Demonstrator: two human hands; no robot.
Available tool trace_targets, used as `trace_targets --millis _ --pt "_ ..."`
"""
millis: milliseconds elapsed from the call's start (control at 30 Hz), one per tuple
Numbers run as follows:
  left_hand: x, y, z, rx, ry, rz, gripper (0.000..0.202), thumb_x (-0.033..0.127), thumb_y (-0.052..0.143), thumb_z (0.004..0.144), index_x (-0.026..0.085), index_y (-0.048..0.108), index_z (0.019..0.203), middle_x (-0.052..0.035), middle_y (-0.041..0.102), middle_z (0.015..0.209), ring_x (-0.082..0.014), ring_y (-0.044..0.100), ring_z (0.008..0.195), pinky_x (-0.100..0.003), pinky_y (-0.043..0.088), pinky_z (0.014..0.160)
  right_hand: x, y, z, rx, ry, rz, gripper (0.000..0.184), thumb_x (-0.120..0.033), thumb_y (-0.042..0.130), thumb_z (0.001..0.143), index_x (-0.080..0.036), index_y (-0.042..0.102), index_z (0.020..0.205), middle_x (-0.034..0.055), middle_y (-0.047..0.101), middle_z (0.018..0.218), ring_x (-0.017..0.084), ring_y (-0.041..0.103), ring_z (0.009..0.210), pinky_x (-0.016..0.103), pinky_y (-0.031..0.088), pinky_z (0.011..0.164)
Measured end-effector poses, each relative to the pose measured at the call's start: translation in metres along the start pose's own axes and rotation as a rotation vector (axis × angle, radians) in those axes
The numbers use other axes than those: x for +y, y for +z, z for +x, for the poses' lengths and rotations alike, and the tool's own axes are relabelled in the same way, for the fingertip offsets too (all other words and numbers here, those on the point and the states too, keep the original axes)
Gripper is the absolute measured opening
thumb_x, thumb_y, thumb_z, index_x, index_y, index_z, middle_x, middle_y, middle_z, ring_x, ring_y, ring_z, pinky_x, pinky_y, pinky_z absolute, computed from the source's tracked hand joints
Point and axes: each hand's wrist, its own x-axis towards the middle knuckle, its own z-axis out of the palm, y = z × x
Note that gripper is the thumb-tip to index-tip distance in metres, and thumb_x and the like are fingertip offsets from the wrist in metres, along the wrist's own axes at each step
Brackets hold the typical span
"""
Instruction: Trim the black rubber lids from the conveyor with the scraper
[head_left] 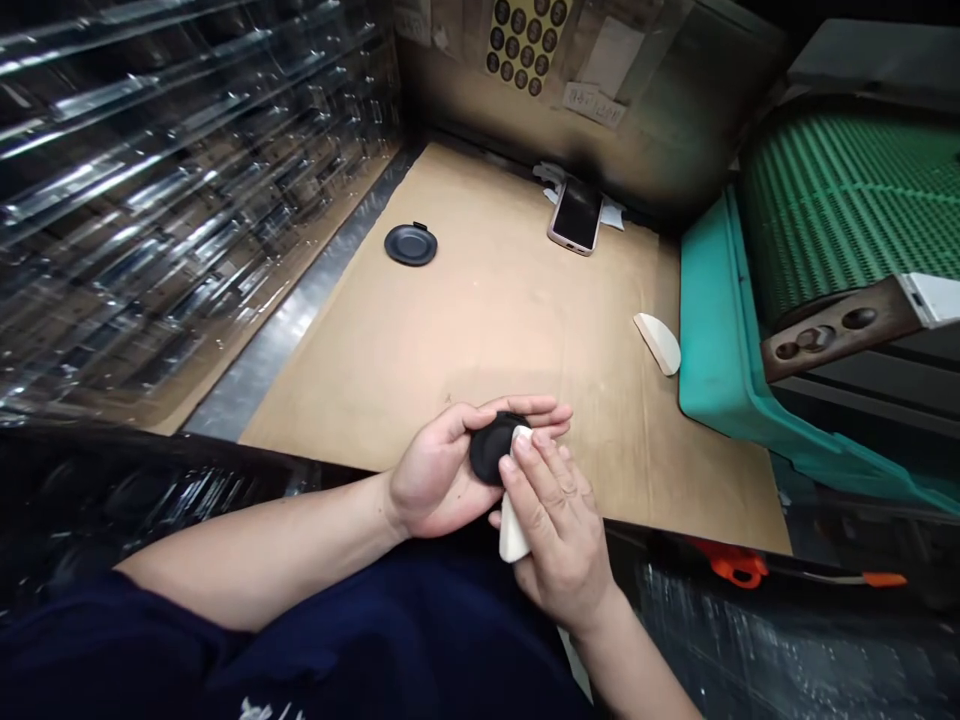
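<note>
My left hand (439, 470) cradles a round black disc (489, 448) by its edge, fingers curled around it. My right hand (559, 530) is shut on a white wedge-shaped sponge pad (514, 530), whose upper corner presses against the face of the disc. Part of the disc is hidden by my fingers. A second dark round disc with a small tab (411, 244) lies on the cardboard sheet (465, 330) ahead of my hands. A half-round white pad (658, 342) rests near the sheet's right side.
A phone in a pink-toned case (577, 215) lies face up at the sheet's far end on white paper. Stacked clear plastic trays (172, 200) fill the left. A green belt conveyor (847, 210) with a teal frame stands to the right. An orange clip (731, 565) sits below the near edge.
</note>
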Motion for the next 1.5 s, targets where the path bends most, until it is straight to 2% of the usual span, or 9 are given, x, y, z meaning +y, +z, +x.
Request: trace_targets --millis 167,433,533,667,833,1000,1200,1367,1500 --pt "0.000 0.001 -0.001 -0.028 0.071 0.040 0.043 0.026 0.036 0.094 0.006 0.071 0.110 -0.0208 0.056 0.148 -0.0331 0.042 0.147 -0.047 0.021 0.127 -0.006 -0.002 0.001 -0.057 -0.055 0.066 0.043 -0.018 0.055 0.097 -0.004 0.057 0.138 0.0181 0.057 0.148 0.034 0.044 0.146 0.051 0.046 0.116" --pt "0.001 0.000 0.001 -0.050 0.082 0.076 0.039 0.031 0.042 0.090 0.010 0.071 0.104 -0.0193 0.065 0.135 -0.0348 0.045 0.144 -0.050 0.022 0.126 -0.005 0.006 0.005 -0.003 -0.017 0.028 0.046 -0.019 0.055 0.097 -0.007 0.054 0.141 0.0164 0.054 0.151 0.033 0.042 0.147 0.051 0.041 0.122" --pt "0.000 0.001 0.000 -0.074 0.058 0.116 0.050 0.046 0.037 0.098 0.010 0.071 0.105 -0.0207 0.065 0.132 -0.0366 0.047 0.142 -0.052 0.023 0.124 -0.010 0.012 0.015 -0.034 -0.105 0.041 0.044 -0.023 0.050 0.100 -0.011 0.055 0.142 0.0109 0.055 0.151 0.028 0.041 0.148 0.045 0.040 0.123" --pt "-0.002 0.002 -0.002 -0.076 -0.001 0.135 0.073 0.070 0.027 0.098 0.011 0.069 0.110 -0.0209 0.067 0.126 -0.0365 0.053 0.136 -0.053 0.029 0.120 -0.013 0.015 0.029 0.047 -0.066 0.068 0.048 -0.018 0.049 0.098 -0.005 0.051 0.144 0.0184 0.053 0.151 0.033 0.037 0.150 0.053 0.038 0.123" --pt "-0.001 0.002 -0.004 -0.069 0.055 0.122 0.074 0.070 0.024 0.099 0.011 0.069 0.100 -0.0171 0.066 0.118 -0.0374 0.056 0.132 -0.053 0.030 0.120 -0.010 0.011 0.026 -0.040 -0.158 0.095 0.046 -0.026 0.048 0.102 -0.009 0.052 0.144 0.0133 0.056 0.150 0.029 0.040 0.149 0.045 0.041 0.123" --pt "-0.003 0.000 -0.003 -0.070 0.022 0.099 0.070 0.070 0.027 0.098 0.013 0.068 0.103 -0.0178 0.062 0.130 -0.0372 0.056 0.132 -0.054 0.032 0.119 -0.003 0.009 0.025 0.026 -0.055 0.152 0.053 -0.017 0.052 0.098 -0.007 0.045 0.149 0.0186 0.050 0.153 0.034 0.037 0.150 0.056 0.044 0.118" --pt "0.001 0.001 -0.001 -0.063 0.068 0.102 0.078 0.071 0.019 0.099 0.012 0.069 0.098 -0.0184 0.062 0.129 -0.0382 0.056 0.131 -0.052 0.035 0.117 -0.009 -0.012 0.022 -0.126 -0.189 0.311 0.038 -0.018 0.055 0.099 -0.004 0.059 0.134 0.0183 0.064 0.139 0.030 0.049 0.143 0.049 0.051 0.113" --pt "0.001 0.003 0.000 -0.119 0.053 0.156 0.082 0.075 0.018 0.096 0.012 0.070 0.097 -0.0191 0.060 0.134 -0.0380 0.052 0.135 -0.051 0.034 0.117 -0.005 -0.027 0.020 0.008 -0.017 0.429 0.042 -0.031 0.060 0.101 -0.007 0.058 0.136 0.0200 0.067 0.133 0.026 0.066 0.122 0.041 0.062 0.094" --pt "-0.002 0.003 -0.002 -0.120 0.067 0.211 0.082 0.074 0.016 0.097 0.013 0.070 0.098 -0.0189 0.059 0.134 -0.0370 0.052 0.135 -0.053 0.032 0.119 -0.003 -0.019 0.026 0.067 0.121 0.460 0.039 -0.012 0.066 0.094 -0.017 0.062 0.132 0.0121 0.071 0.124 0.022 0.071 0.109 0.039 0.062 0.090"
